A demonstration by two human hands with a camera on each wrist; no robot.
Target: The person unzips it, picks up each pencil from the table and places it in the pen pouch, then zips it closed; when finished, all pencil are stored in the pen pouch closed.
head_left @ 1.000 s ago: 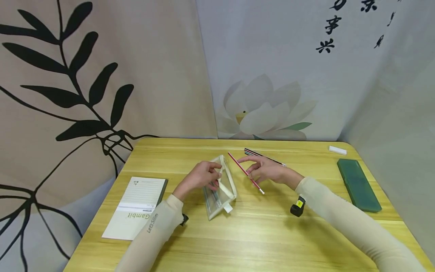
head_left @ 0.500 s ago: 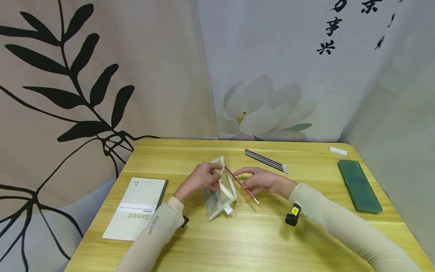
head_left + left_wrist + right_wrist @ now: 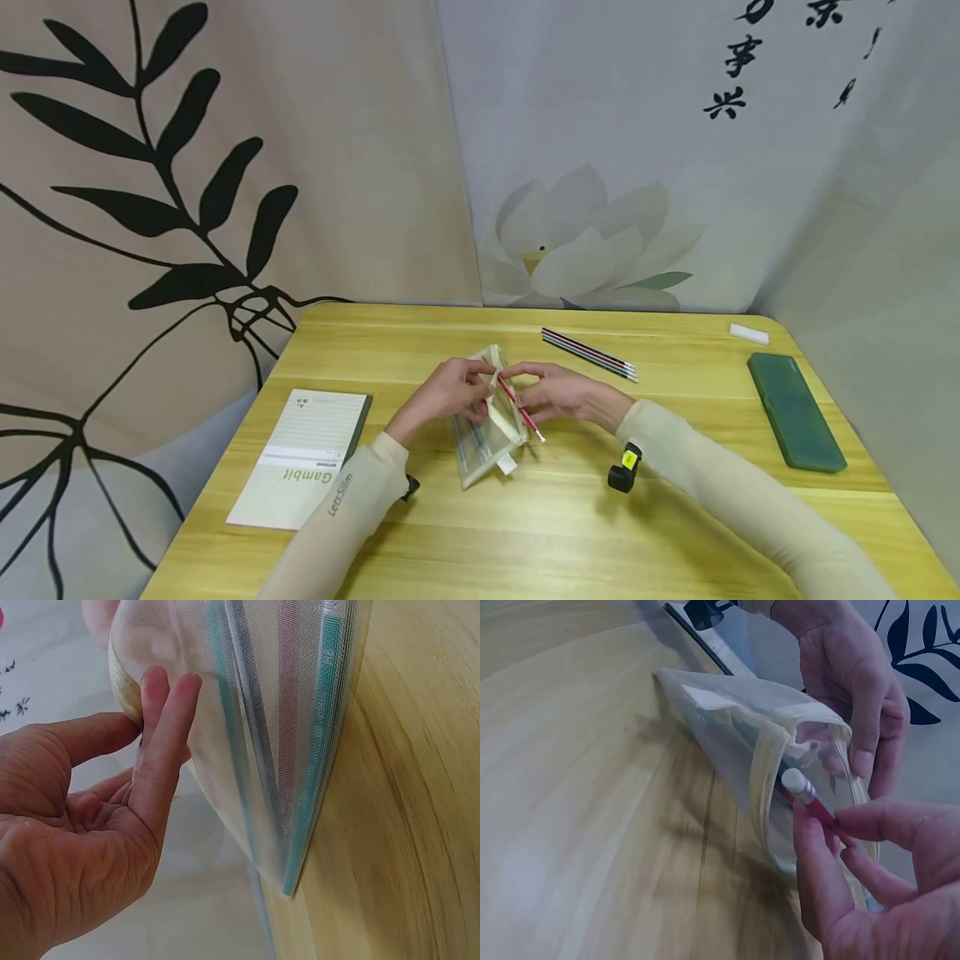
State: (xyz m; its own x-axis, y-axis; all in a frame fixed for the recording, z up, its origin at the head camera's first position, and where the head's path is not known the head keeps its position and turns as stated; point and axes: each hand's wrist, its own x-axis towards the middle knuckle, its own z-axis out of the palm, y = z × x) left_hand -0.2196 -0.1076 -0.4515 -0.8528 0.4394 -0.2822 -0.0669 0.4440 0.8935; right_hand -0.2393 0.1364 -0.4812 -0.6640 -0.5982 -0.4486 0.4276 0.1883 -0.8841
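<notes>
A see-through mesh pencil pouch (image 3: 474, 461) with a cream zip edge stands tilted on the table, its mouth spread open. My left hand (image 3: 448, 390) pinches the pouch's rim between thumb and fingers. Teal, dark and red pencils (image 3: 259, 712) show through the mesh in the left wrist view. Between the thumb and fingers of my right hand (image 3: 558, 390) is a red pencil (image 3: 823, 816) with a white eraser end. In the right wrist view this pencil lies at the pouch's open mouth, eraser end towards the camera; its far end is hidden.
Several striped pencils (image 3: 589, 353) lie side by side behind my right hand. A notebook (image 3: 300, 458) is at the left, partly under my left sleeve. Towards the right edge lie a green case (image 3: 797, 412) and a small white block (image 3: 748, 334).
My right hand has moved left with the red pencil, from near the striped pencils to the pouch's mouth. My left hand keeps its pinch on the rim, nearly still.
</notes>
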